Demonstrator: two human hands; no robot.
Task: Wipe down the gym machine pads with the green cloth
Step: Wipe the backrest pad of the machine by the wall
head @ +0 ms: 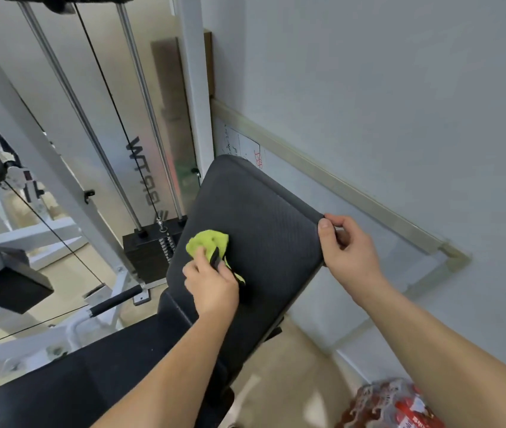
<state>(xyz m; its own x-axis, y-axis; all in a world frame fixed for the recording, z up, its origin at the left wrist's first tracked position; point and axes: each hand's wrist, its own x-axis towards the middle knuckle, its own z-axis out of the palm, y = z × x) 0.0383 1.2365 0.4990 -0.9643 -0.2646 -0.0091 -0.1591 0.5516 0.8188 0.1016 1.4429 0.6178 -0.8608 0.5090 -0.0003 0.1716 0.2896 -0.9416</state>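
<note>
A black textured back pad (264, 217) of the gym machine tilts up in the middle of the view. My left hand (211, 282) presses a bunched green cloth (210, 242) against the pad's left side, near its edge. My right hand (349, 245) grips the pad's right corner, thumb on top and fingers curled behind it. A darker seat pad (85, 384) stretches toward me at the lower left, partly under my left forearm.
A white machine frame (29, 143) with chrome guide rods, black cables and a black weight stack (149, 251) stands to the left. A pale wall with a beige rail (322, 177) runs along the right. A red-and-white bag (393, 406) lies on the floor at lower right.
</note>
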